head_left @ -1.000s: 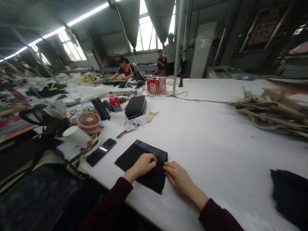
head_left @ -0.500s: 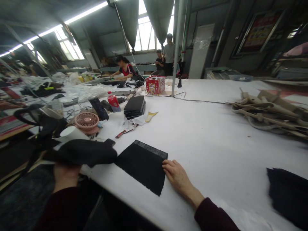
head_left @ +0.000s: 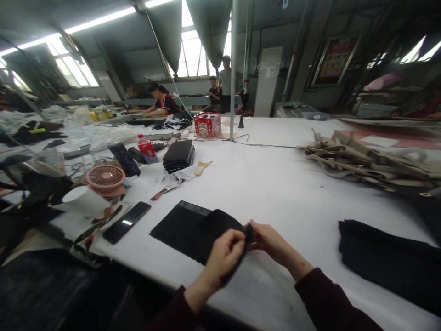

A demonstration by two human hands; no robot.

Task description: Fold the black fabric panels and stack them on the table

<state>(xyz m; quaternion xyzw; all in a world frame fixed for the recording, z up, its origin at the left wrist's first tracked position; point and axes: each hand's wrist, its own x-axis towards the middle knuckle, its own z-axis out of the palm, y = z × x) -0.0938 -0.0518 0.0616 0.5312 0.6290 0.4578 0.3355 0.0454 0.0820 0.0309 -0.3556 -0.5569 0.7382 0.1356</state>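
Note:
A black fabric piece (head_left: 181, 225) with a greyish strip along its far edge lies on the white table in front of me. Over its right part curves raised black fabric (head_left: 222, 220); whether this is a separate piece I cannot tell. My left hand (head_left: 225, 253) is closed on the raised fabric near its front edge, knuckles up. Against the right edge of the same fabric, my right hand (head_left: 270, 239) pinches with thumb and fingers, partly hidden behind it.
Left of the fabric lie a phone (head_left: 127, 223) and a pink fan (head_left: 105, 179). Beyond are a stack of black pieces (head_left: 178, 155), a red-labelled bottle (head_left: 147, 149) and a red box (head_left: 207, 125). Dark cloth (head_left: 382, 257) and beige scraps (head_left: 361, 156) lie right. Several people work farther back.
My left hand has come from the far left, where it held black fabric, to beside my right hand. The right hand now pinches a raised edge. The phone is uncovered; the view has turned right.

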